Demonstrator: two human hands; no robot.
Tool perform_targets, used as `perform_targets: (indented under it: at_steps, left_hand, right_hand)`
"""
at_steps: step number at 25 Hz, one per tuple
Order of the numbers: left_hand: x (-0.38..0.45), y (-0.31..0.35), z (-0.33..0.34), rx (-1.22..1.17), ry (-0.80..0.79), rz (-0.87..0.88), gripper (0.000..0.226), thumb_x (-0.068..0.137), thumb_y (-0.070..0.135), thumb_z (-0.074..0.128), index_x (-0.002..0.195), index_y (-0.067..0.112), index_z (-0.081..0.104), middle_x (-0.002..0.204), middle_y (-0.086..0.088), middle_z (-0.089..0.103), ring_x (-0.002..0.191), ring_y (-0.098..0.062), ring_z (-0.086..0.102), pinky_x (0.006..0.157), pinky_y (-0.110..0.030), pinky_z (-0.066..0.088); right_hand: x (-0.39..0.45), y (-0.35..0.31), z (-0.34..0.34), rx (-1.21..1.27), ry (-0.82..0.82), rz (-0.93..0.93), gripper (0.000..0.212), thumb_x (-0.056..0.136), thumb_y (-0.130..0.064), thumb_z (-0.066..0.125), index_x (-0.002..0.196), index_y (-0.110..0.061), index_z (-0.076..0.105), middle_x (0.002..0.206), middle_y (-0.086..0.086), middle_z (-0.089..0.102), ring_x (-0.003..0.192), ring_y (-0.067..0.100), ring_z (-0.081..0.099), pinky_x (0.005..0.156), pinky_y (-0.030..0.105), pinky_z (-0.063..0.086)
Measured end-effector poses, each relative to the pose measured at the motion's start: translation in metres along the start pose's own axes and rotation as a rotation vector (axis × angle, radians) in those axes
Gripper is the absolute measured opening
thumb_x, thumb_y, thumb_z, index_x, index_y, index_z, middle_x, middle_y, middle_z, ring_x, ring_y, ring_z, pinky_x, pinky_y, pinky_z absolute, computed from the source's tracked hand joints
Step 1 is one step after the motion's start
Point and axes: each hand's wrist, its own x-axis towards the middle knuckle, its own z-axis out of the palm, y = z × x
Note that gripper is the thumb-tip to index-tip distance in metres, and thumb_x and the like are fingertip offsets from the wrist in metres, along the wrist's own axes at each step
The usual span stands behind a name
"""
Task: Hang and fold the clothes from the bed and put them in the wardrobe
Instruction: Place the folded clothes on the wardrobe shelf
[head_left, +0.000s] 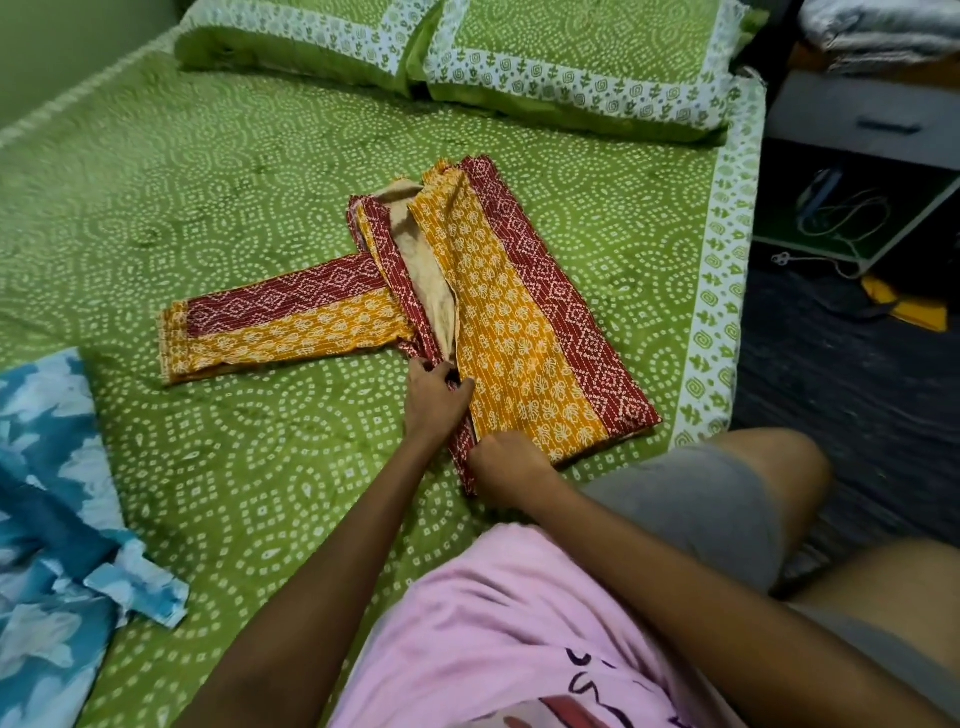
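An orange and maroon printed garment lies half folded on the green bed, its body lengthwise and one sleeve stretched out to the left. My left hand pinches the folded maroon edge near the middle of the garment. My right hand grips the same edge lower down, at the near hem. A blue and white patterned garment lies crumpled at the bed's left near corner.
Two green pillows lie at the head of the bed. To the right, a dark floor holds a small cabinet, cables and a yellow item. My knee in grey shorts rests on the bed's right edge.
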Motion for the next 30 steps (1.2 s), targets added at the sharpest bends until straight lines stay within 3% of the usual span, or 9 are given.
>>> perform_targets:
  at_steps: [4,7,11,14,17,19,21,26,30]
  left_hand:
    - [0.031,0.007,-0.005,0.138,0.026,0.036,0.048,0.092,0.029,0.052,0.135,0.011,0.047,0.138,-0.016,0.029,0.119,-0.028,0.04,0.094,-0.035,0.041]
    - [0.068,0.002,-0.017,0.156,0.049,0.013,0.044,0.093,0.024,0.05,0.136,0.012,0.046,0.134,-0.016,0.033,0.116,-0.028,0.039,0.096,-0.038,0.042]
    - [0.125,-0.005,-0.034,0.094,0.033,0.025,0.046,0.085,0.009,0.056,0.13,0.005,0.046,0.127,-0.018,0.038,0.109,-0.029,0.046,0.089,-0.037,0.049]
    - [0.151,-0.006,-0.041,0.009,0.038,0.005,0.051,0.09,0.021,0.056,0.133,0.001,0.038,0.134,-0.021,0.034,0.115,-0.035,0.045,0.096,-0.042,0.046]
    - [0.168,-0.008,-0.044,-0.027,0.061,-0.025,0.067,0.088,0.024,0.061,0.141,0.001,0.026,0.142,-0.021,0.025,0.121,-0.034,0.042,0.099,-0.041,0.045]
    - [0.179,-0.012,-0.046,0.012,0.104,-0.014,0.071,0.085,0.021,0.064,0.14,0.001,0.025,0.144,-0.022,0.021,0.12,-0.034,0.043,0.095,-0.036,0.047]
    - [0.193,-0.013,-0.049,0.079,0.107,-0.01,0.072,0.085,0.02,0.064,0.141,0.0,0.024,0.148,-0.023,0.016,0.126,-0.034,0.039,0.095,-0.033,0.042]
    - [0.244,-0.011,-0.058,0.07,0.088,-0.007,0.081,0.086,0.02,0.061,0.145,-0.004,0.012,0.153,-0.026,0.008,0.135,-0.039,0.026,0.11,-0.042,0.033]
    - [0.288,-0.008,-0.071,-0.049,0.137,-0.032,0.07,0.09,0.017,0.058,0.142,-0.007,0.018,0.143,-0.025,0.03,0.128,-0.034,0.036,0.102,-0.033,0.034]
  right_hand:
    - [0.005,0.006,0.007,0.068,0.0,0.007,0.008,0.091,-0.011,0.047,0.083,-0.009,0.047,0.065,0.0,0.038,0.071,0.016,0.05,0.069,0.024,0.046]
    - [0.01,0.008,0.016,0.08,-0.022,0.0,0.008,0.09,-0.011,0.043,0.084,-0.008,0.046,0.067,0.0,0.037,0.072,0.016,0.049,0.07,0.026,0.047]
    - [0.02,0.015,0.012,0.166,0.027,-0.019,0.023,0.094,-0.03,0.042,0.103,-0.01,0.051,0.073,0.0,0.044,0.074,0.017,0.049,0.072,0.028,0.046]
    - [0.039,0.016,-0.001,0.389,0.235,0.067,0.035,0.096,-0.04,0.042,0.121,-0.016,0.042,0.074,-0.005,0.05,0.068,0.014,0.049,0.063,0.022,0.04]
    - [0.078,0.028,-0.019,0.598,0.421,0.277,0.037,0.095,-0.028,0.051,0.126,-0.013,0.039,0.093,0.0,0.054,0.079,0.014,0.054,0.064,0.022,0.048]
    - [0.112,0.037,-0.031,0.653,0.427,0.368,0.044,0.092,-0.021,0.056,0.129,-0.009,0.035,0.111,0.006,0.048,0.09,0.016,0.05,0.073,0.026,0.048]
    - [0.144,0.044,-0.042,0.687,0.396,0.414,0.045,0.09,-0.019,0.057,0.127,-0.008,0.034,0.118,0.01,0.045,0.089,0.016,0.046,0.071,0.026,0.045]
    - [0.192,0.06,-0.048,0.658,0.336,0.447,0.048,0.09,-0.023,0.055,0.128,-0.007,0.031,0.093,0.008,0.058,0.079,0.025,0.06,0.07,0.041,0.056]
    - [0.2,0.06,-0.033,0.539,0.382,0.432,0.061,0.095,-0.03,0.046,0.143,-0.005,0.019,0.095,0.008,0.058,0.083,0.024,0.059,0.07,0.033,0.054]
